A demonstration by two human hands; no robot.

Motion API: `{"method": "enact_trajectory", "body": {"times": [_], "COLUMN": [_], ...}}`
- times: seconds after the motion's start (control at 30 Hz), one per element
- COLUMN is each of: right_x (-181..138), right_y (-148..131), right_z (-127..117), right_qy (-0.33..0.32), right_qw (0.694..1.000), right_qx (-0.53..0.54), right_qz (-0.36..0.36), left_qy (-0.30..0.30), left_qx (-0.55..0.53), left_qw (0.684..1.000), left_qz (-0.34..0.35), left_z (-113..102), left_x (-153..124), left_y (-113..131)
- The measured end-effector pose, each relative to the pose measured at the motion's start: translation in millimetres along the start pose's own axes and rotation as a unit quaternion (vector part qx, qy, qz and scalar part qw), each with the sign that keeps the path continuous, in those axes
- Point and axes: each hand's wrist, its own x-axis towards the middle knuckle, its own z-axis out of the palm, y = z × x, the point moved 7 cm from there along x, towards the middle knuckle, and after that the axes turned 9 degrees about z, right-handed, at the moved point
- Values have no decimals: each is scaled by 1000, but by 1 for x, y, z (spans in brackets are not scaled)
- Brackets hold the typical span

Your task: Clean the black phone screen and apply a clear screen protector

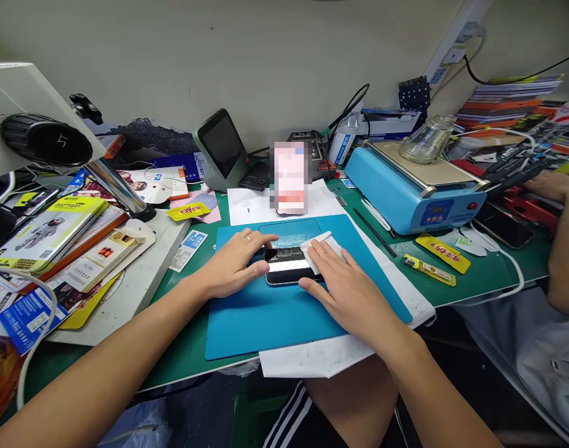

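Observation:
A dark phone (286, 266) lies flat on a blue work mat (275, 311) in the middle of the green bench. My left hand (235, 261) rests on the phone's left end, fingers curled over its edge, holding it steady. My right hand (340, 283) lies flat with fingers stretched out, pressing a white wipe (319, 246) onto the phone's right part. The wipe hides that end of the phone.
A blue heating machine (412, 193) with a glass jar (426, 140) on top stands at right. Yellow packets (440, 252) lie in front of it. A microscope arm (37, 124) and boxes (46, 233) crowd the left. Another person's arm (564, 249) reaches in at far right.

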Motion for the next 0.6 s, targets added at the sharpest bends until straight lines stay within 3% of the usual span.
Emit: {"method": "enact_trajectory", "body": {"times": [0.23,0.6], "right_x": [-23,8], "right_y": [8,-8], "right_z": [3,-5], "right_qy": [7,7], "right_qw": [1000,1000], "right_qx": [9,0], "right_qz": [5,0], "left_qy": [2,-3], "left_qx": [-4,0], "left_qw": [1000,1000], "left_qz": [-3,-4], "left_z": [-1,0], "left_x": [1,1], "left_y": [1,1]}}
